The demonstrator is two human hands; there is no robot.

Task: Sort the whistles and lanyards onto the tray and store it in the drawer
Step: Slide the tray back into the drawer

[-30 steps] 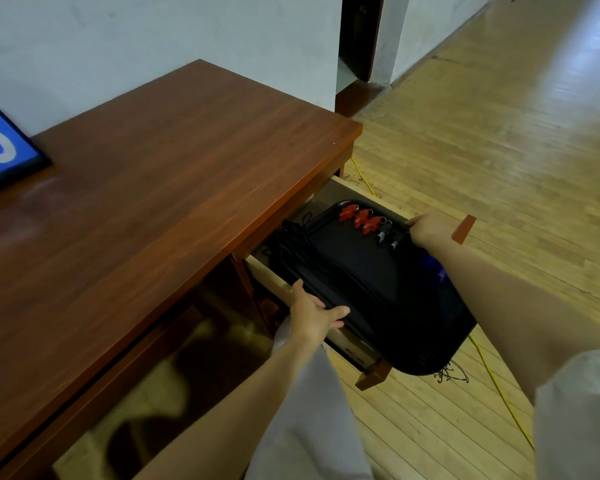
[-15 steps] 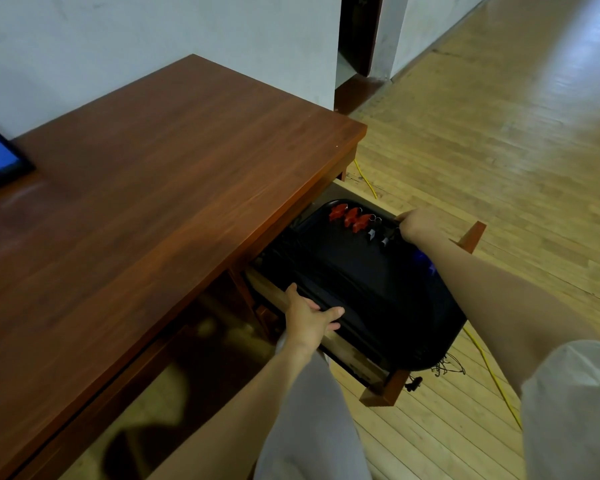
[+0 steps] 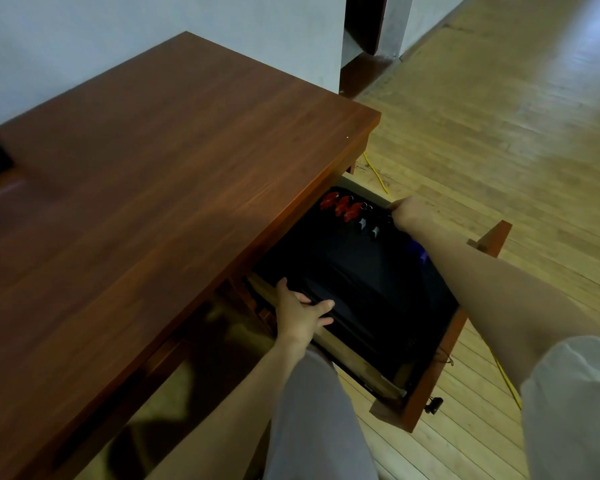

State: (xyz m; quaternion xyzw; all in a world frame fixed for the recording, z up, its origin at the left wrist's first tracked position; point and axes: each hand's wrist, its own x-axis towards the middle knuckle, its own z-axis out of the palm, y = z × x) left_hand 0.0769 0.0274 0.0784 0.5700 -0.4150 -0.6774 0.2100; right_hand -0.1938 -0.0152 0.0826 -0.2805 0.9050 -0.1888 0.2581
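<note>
my left hand (image 3: 300,311) grips the near rim of the black tray (image 3: 354,268), fingers curled over its edge; my right hand (image 3: 407,213) is closed on the far rim — one hand at each end, which keeps the tray level so nothing slides. the tray lies inside the open drawer (image 3: 430,386), between its side walls and just behind the wooden front panel, partly tucked under the desk top (image 3: 160,188). at the tray's far end the red whistles (image 3: 342,204) sit in a short row, with small metal pieces just beside them; dark lanyards are hard to tell from the black surface. i judge the tray nearly seated — letting go and pushing the drawer shut should remain. a yellow cable (image 3: 374,171) runs across the wooden floor (image 3: 499,116) beyond the drawer.
</note>
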